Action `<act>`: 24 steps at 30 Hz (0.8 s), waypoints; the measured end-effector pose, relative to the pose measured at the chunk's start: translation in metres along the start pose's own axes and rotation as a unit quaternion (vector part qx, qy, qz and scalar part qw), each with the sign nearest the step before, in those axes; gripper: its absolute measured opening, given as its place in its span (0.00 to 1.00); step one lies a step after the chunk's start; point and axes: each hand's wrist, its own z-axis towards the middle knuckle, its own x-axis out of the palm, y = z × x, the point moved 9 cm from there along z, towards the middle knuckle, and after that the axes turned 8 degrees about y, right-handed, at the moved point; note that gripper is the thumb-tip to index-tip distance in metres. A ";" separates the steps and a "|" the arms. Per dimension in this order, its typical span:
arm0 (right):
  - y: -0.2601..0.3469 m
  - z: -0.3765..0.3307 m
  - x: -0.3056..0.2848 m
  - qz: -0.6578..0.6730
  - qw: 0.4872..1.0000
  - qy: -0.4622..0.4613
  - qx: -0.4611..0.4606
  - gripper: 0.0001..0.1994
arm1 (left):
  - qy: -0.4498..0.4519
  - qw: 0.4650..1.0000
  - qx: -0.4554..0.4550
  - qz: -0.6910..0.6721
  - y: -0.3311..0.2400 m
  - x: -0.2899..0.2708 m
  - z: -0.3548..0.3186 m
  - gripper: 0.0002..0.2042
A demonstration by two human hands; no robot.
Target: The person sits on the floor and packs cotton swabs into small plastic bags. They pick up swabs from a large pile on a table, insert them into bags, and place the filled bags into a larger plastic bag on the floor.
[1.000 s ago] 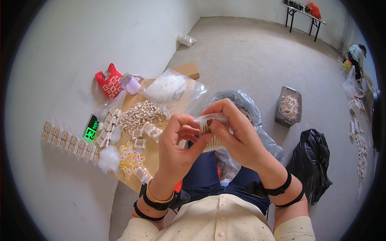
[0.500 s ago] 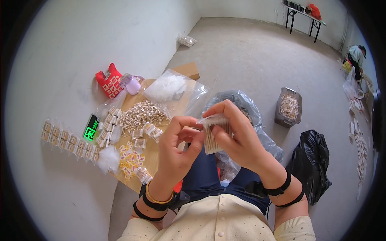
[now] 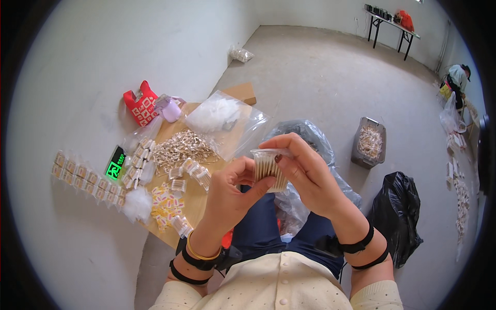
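Note:
Above my lap I hold a clear plastic bag of cotton swabs (image 3: 266, 166), its sticks standing upright. My left hand (image 3: 225, 199) grips the bag's lower left side, with the thumb across the front. The fingers of my right hand (image 3: 313, 178) lie over the bag's top edge, and the right thumb presses its upper front. On the wooden table (image 3: 219, 161) to my left lie a heap of loose cotton swabs (image 3: 182, 150), several small swab bundles (image 3: 199, 173) and a pile of yellow and pink paper cards (image 3: 166, 207).
Filled packs (image 3: 88, 181) stand in rows at the far left, beside a green-lit sign (image 3: 114, 164). Clear bags (image 3: 214, 111) lie at the table's back. A grey bin of swabs (image 3: 370, 143) and a black bag (image 3: 398, 217) are at right. Another person (image 3: 456, 77) bends over far right.
The swab bag has turned more upright. My left thumb has come across its front, while my right thumb has moved up toward its top edge.

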 end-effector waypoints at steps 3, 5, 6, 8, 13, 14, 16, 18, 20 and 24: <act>0.003 0.003 -0.002 -0.079 0.997 0.026 0.001 0.11 | 0.010 1.000 0.006 0.012 0.001 -0.002 -0.001 0.07; -0.003 0.005 -0.003 -0.073 0.996 0.031 0.032 0.10 | 0.022 1.000 0.003 0.004 0.003 -0.001 -0.001 0.08; -0.012 0.004 -0.003 -0.023 0.997 0.022 0.063 0.10 | 0.021 0.999 -0.003 -0.030 0.005 -0.003 -0.002 0.08; -0.027 0.004 -0.004 0.062 0.994 0.003 0.092 0.11 | 0.017 0.995 -0.012 -0.096 0.011 -0.007 -0.003 0.09; -0.033 0.005 -0.004 0.185 0.980 -0.021 0.076 0.13 | -0.031 0.979 0.017 -0.203 0.014 -0.018 -0.015 0.13; -0.032 0.006 -0.002 0.182 0.980 -0.016 0.077 0.13 | -0.048 0.976 0.028 -0.211 0.013 -0.023 -0.017 0.14; -0.028 0.008 0.001 0.177 0.981 -0.004 0.079 0.13 | -0.058 0.975 0.040 -0.211 0.015 -0.031 -0.022 0.14; -0.023 0.009 0.006 0.160 0.985 -0.007 0.065 0.13 | -0.080 0.973 0.054 -0.211 0.013 -0.038 -0.022 0.14; -0.020 0.010 0.013 0.137 0.988 0.001 0.064 0.16 | -0.121 0.969 0.069 -0.206 0.008 -0.043 -0.022 0.14; -0.009 0.015 0.025 -0.089 0.996 0.004 -0.005 0.20 | -0.173 0.971 0.060 -0.155 0.007 -0.051 -0.021 0.13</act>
